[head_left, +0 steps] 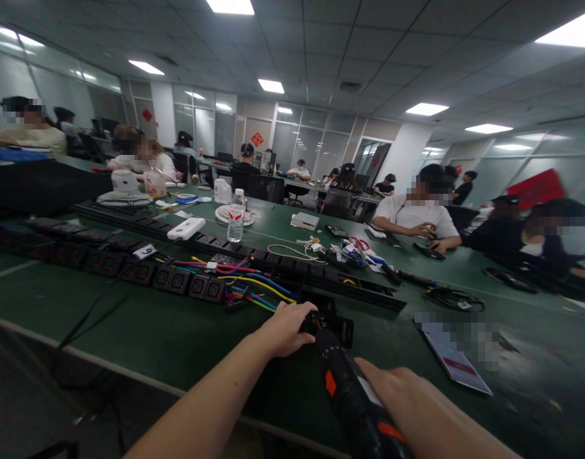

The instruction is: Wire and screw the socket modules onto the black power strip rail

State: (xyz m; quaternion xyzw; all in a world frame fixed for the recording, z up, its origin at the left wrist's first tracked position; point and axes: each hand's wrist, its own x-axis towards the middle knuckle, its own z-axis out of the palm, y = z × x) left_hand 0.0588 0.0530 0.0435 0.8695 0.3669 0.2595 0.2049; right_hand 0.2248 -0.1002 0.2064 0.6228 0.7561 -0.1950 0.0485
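My right hand [390, 386] is wrapped round a black and orange cordless screwdriver [342, 382]. Its tip points at a small black part [311, 322] with bits of metal showing. My left hand [285, 328] pinches that part between thumb and fingers, partly covering it. Beside it lies a black bracket [344, 328]. Blue, yellow, green and red wires [258, 290] run toward my left hand from a row of black power sockets [172, 278]. Where the wires end is hidden. Behind these, a long black power strip [254, 255] lies across the green table.
A water bottle [235, 220], a white power bank [186, 228] and a white fan [124, 190] stand or lie behind the strips. A tablet-like slab [452, 360] lies at right, near a coiled black cable [455, 299]. Across the table, a person in white [411, 220] handles something dark.
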